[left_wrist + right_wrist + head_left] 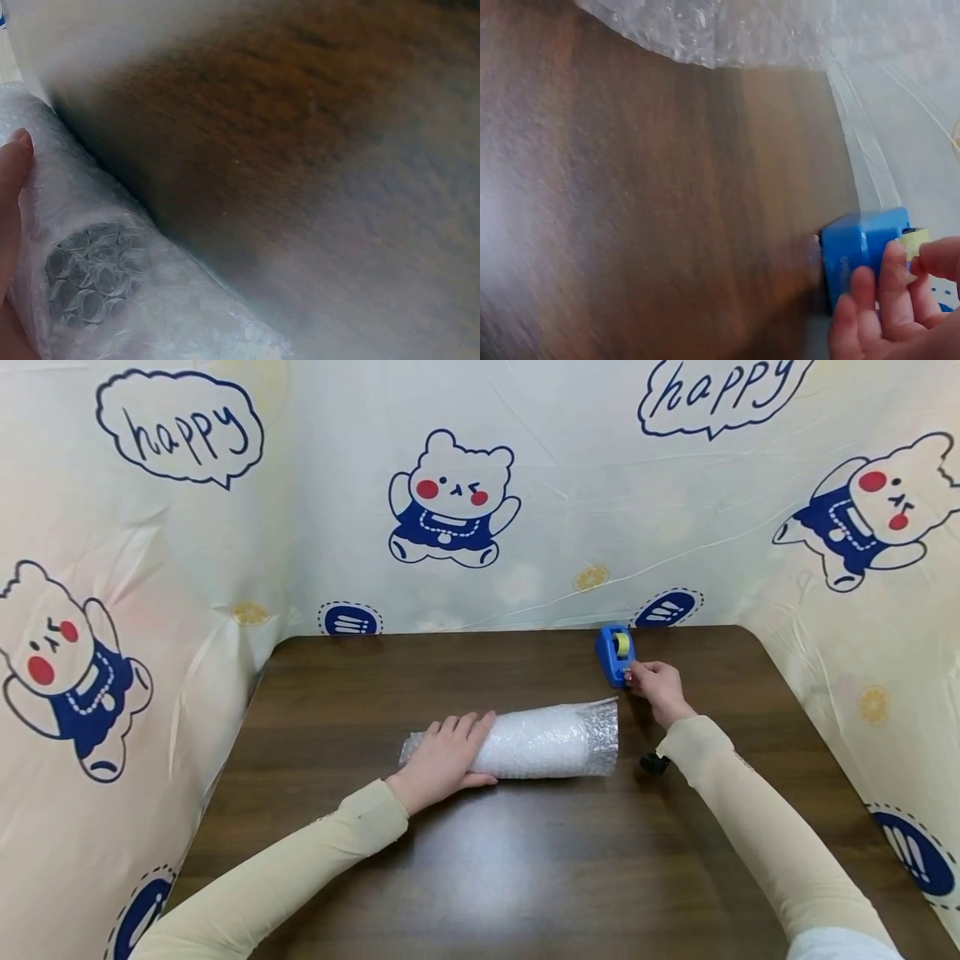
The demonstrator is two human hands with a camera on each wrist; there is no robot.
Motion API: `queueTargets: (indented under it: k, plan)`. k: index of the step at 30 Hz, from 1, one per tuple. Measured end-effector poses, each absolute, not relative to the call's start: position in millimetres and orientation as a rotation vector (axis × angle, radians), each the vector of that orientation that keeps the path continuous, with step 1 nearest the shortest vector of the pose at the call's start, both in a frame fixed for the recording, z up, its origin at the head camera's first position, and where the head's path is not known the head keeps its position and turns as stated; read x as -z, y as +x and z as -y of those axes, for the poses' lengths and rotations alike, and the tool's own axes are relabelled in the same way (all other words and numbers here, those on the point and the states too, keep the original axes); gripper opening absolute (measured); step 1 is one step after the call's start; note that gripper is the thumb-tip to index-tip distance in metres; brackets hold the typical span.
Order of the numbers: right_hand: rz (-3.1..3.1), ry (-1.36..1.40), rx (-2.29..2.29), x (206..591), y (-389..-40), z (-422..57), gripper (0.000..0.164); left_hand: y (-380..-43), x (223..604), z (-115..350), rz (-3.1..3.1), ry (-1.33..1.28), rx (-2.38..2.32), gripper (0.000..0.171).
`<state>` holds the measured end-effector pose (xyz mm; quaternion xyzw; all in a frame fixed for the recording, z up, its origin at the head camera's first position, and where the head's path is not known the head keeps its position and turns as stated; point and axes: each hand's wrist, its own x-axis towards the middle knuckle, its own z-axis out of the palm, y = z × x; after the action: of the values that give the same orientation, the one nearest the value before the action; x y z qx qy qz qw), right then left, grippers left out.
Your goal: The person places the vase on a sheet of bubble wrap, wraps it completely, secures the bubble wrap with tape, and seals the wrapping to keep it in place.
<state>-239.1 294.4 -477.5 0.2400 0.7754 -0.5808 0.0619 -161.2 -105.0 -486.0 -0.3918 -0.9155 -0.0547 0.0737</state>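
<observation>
A bubble-wrapped roll (536, 742) lies lengthwise across the table, loose clear film flaring at its right end. My left hand (444, 756) rests over its left part, fingers laid across the top and thumb along the near side. In the left wrist view, large bubbles show on the bubble wrap (97, 281). Behind the roll's right end stands a blue tape dispenser (606, 653) bearing a yellowish tape roll (622, 645). My right hand (658, 687) is at the dispenser's near end, thumb and finger pinching the tape's end. The right wrist view shows the dispenser (862, 244) beside my fingers (892, 289).
The dark wooden table (495, 868) has rounded far corners. A printed curtain (540, 527) with bears and lettering hangs around its back and sides. A small black device (654, 764) sits below my right wrist.
</observation>
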Motion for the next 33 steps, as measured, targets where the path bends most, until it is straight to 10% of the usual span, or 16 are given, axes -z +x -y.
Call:
queueTargets:
  k: [14,33]
  plan:
    - [-2.029,0.568,2.132,486.7,-231.1,-297.4,0.000,-161.8,485.1,104.8,2.755,-1.174,0.153,0.097]
    - [-2.173,0.622,1.559,477.3,-240.6,-305.6,0.036,-161.9,484.4,103.4,2.758,-1.177,0.166,0.098]
